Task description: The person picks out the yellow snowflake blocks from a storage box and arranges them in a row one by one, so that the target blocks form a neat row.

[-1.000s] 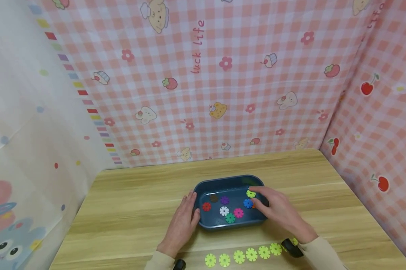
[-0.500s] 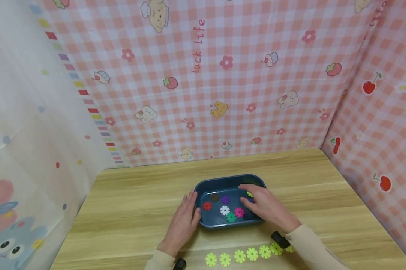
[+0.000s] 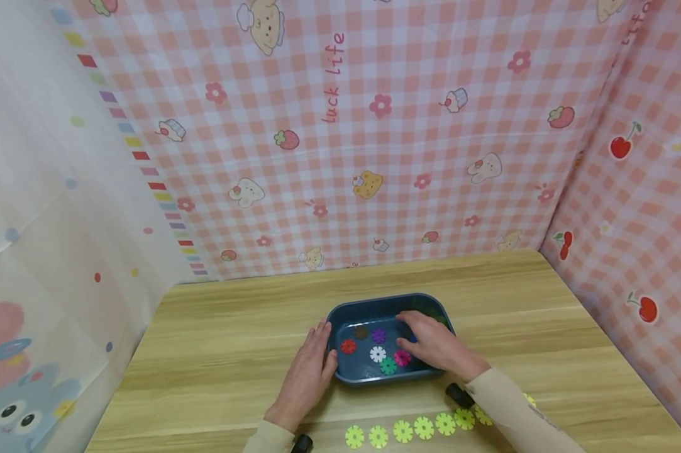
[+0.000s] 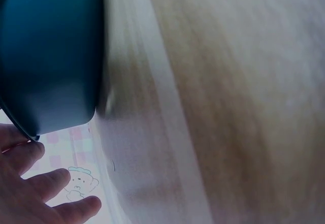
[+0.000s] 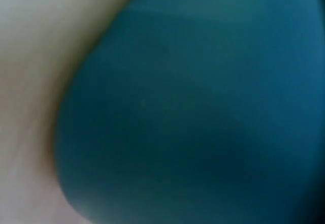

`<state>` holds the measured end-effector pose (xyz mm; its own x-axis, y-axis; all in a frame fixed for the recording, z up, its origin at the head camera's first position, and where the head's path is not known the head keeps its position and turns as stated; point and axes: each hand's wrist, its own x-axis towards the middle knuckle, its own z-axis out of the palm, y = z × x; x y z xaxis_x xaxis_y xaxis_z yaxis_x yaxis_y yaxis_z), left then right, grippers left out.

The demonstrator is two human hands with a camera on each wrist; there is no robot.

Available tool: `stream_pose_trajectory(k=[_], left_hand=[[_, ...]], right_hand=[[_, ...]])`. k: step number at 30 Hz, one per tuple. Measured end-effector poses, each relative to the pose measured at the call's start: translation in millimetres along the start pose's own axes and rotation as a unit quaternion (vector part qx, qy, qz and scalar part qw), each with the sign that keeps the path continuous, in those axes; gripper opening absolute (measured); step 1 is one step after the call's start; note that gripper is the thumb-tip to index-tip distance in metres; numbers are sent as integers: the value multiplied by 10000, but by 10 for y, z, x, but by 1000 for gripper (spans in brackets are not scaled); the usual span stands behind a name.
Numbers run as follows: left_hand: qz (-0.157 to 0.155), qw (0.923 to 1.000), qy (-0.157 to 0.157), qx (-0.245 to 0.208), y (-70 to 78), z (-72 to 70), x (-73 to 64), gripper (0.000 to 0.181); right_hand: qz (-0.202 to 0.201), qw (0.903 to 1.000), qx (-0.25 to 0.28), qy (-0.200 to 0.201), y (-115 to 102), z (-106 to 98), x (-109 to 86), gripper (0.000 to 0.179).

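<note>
My left hand (image 3: 305, 372) rests along the left end of a dark blue tray (image 3: 356, 307), fingers fairly straight. In the left wrist view its fingertips (image 4: 33, 151) are right at the tray's rim. My right hand (image 3: 437, 340) reaches over the tray's right half, thumb and index finger spread apart. Notched plastic snowflake discs lie in the tray: a red disc (image 3: 348, 346), brown disc (image 3: 361, 331), purple disc (image 3: 378, 335), white disc (image 3: 378, 354), green disc (image 3: 388, 366) and pink disc (image 3: 402, 358). A blue disc is mostly hidden by the right hand. Only the tray's outer wall (image 5: 193, 102) fills the right wrist view.
Several lime-yellow snowflake discs (image 3: 403, 431) form a row along the front of the wooden table (image 3: 232, 352), partly covered by the right sleeve (image 3: 515, 409). Patterned pink cloth (image 3: 317, 163) hangs behind the table. Dark wrist devices (image 3: 459, 396) sit at both wrists.
My right hand has moved left over the tray, covering the lime disc and most of the blue disc inside. More of the lime row shows under the right wrist. The left hand stays put.
</note>
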<state>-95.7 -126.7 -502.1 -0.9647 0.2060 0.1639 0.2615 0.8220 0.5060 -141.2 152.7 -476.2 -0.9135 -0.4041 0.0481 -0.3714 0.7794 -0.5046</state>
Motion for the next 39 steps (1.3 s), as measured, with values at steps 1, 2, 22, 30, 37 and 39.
stream_pose_trajectory(k=[1, 2, 22, 30, 37, 39], left_hand=[[-7, 10000, -2, 7, 0, -1, -1, 57], [-19, 10000, -6, 9, 1, -2, -2, 57], [-33, 10000, -2, -35, 9, -9, -1, 58], [20, 10000, 62, -22, 3, 1, -8, 57], [-10, 10000, 52, -18, -4, 9, -6, 57], [-16, 10000, 40, -11, -5, 11, -4, 57]], right_hand=[[33, 10000, -3, -31, -4, 2, 6, 51], [71, 10000, -2, -70, -6, 4, 14, 51], [-352, 9944, 579, -813, -49, 70, 117, 50], [-279, 9965, 690, -392, -25, 52, 145, 44], [38, 9990, 438, -108, 41, 64, 216, 39], [120, 9993, 355, -90, 50, 63, 228, 38]])
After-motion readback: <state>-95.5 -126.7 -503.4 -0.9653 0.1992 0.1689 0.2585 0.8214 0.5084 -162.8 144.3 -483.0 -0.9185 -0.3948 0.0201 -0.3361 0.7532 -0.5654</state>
